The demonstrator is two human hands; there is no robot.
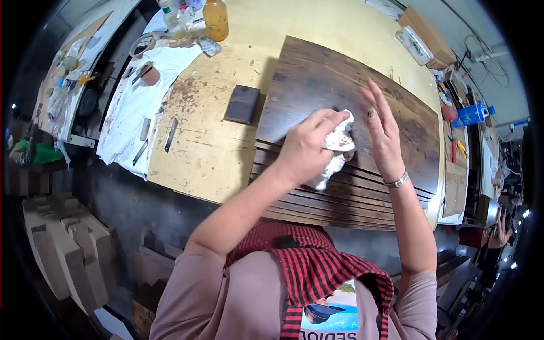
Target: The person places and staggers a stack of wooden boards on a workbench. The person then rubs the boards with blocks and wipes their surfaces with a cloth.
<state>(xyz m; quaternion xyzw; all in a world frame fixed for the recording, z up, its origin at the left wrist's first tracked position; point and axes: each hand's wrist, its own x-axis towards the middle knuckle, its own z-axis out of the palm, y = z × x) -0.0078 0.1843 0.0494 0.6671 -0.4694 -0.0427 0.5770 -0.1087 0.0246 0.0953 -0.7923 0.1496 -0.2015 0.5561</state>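
My left hand [310, 144] is closed around a crumpled white cloth [339, 139] with brownish smudges, held over the near part of a dark brown wood-grain panel [306, 73]. My right hand [386, 133] is raised above the same panel, just right of the cloth. Its fingers are stretched out, slightly blurred, and nothing is in them. Under the top panel lie several similar panels [362, 201], their edges showing in a stack toward my body. Left of the stack rests a dark rectangular block [242, 103].
The stack sits on a pale yellow worktable [198, 153] with brown stains. At left, a white sheet [122, 113] carries a brown cup [149, 73]. An amber jar [216, 20] stands at the back. A cardboard box [428, 37] and a blue bottle [473, 115] are at right.
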